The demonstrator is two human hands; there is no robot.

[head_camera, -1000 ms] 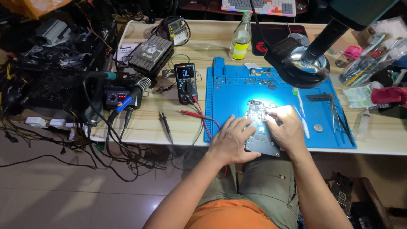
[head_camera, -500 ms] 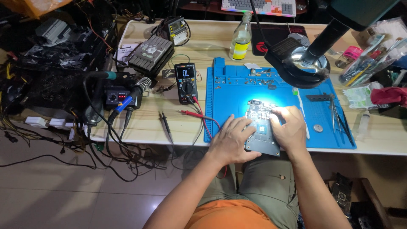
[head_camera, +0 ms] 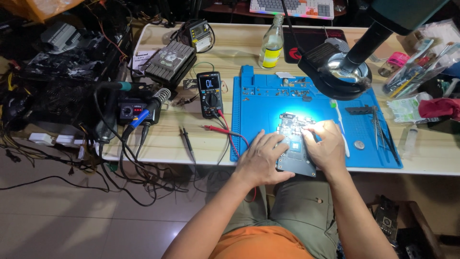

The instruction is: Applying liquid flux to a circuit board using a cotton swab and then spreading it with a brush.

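- Circuit board point(head_camera: 293, 144), dark, lies flat at the near edge of the blue mat point(head_camera: 306, 98), its near end hanging just over the counter point(head_camera: 239, 48) edge; probably set there so the lamp's bright patch falls on its far half.
- Left hand point(head_camera: 262, 160) lies flat, palm down, fingers spread over the board's 9 o'clock edge and the mat; grip not closed on anything, it looks like a steadying press.
- Right hand point(head_camera: 326, 146) sits on the board's 3 o'clock side, fingers curled toward the lit spot; whether that grip pinches a tool or part, cannot tell — fingertips glare out.
- Black lamp arm with ring head point(head_camera: 342, 72) at 1 o'clock of the board, aimed down; hangs over the mat's far right, crowding that area.
- White toothbrush-like stick point(head_camera: 341, 127) just at 3 o'clock of the right hand; tweezers point(head_camera: 381, 129) and a coin-like disc point(head_camera: 359, 144) further right.
- Small screws and bits point(head_camera: 287, 88) in the mat's far trays, 12 o'clock.
- Multimeter point(head_camera: 209, 93) at 10 o'clock, off the mat; its red lead point(head_camera: 225, 130) runs to the mat edge near the left hand, the closest snag.
- Black probe point(head_camera: 187, 141) at 9 o'clock, apart.
- Soldering station point(head_camera: 132, 110) with cables far at 9 o'clock; glass bottle point(head_camera: 271, 43) at 12 o'clock.
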